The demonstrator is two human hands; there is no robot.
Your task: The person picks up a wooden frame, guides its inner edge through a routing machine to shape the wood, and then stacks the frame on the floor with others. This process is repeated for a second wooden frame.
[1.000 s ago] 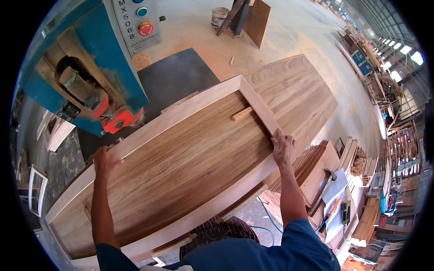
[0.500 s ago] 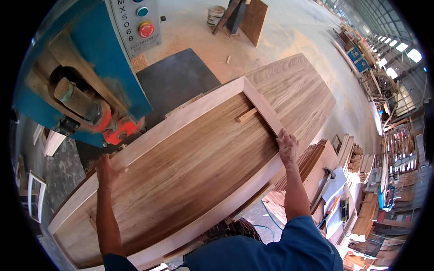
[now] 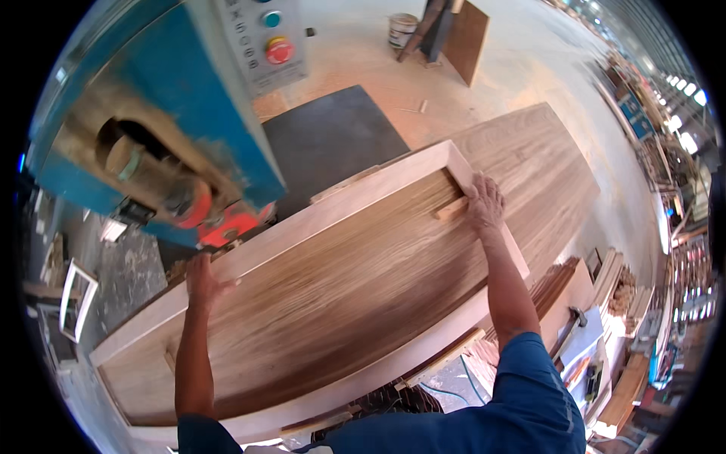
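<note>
A long frame of pale wood (image 3: 355,191) lies on a broad brown wooden panel (image 3: 325,295) that sticks out past the frame's right end. On the frame's far rail, close to the machine's red guard (image 3: 231,225), my left hand (image 3: 203,283) is closed, its thumb lying inward over the rail. My right hand (image 3: 485,203) grips the short right end rail near the far corner. Beside it, a small wood strip (image 3: 451,209) rests inside the frame. Some fingertips of both hands are hidden behind the rails.
At the left stands a blue machine (image 3: 204,83) with a red stop button (image 3: 279,51) and a dark flat table (image 3: 333,136). Stacked boards (image 3: 556,291) and a hammer (image 3: 578,316) are at the right. A bucket (image 3: 401,31) stands on the dusty floor.
My right hand has slid along the end rail from the near corner toward the far corner. My left hand keeps its place. The whole view has shifted.
</note>
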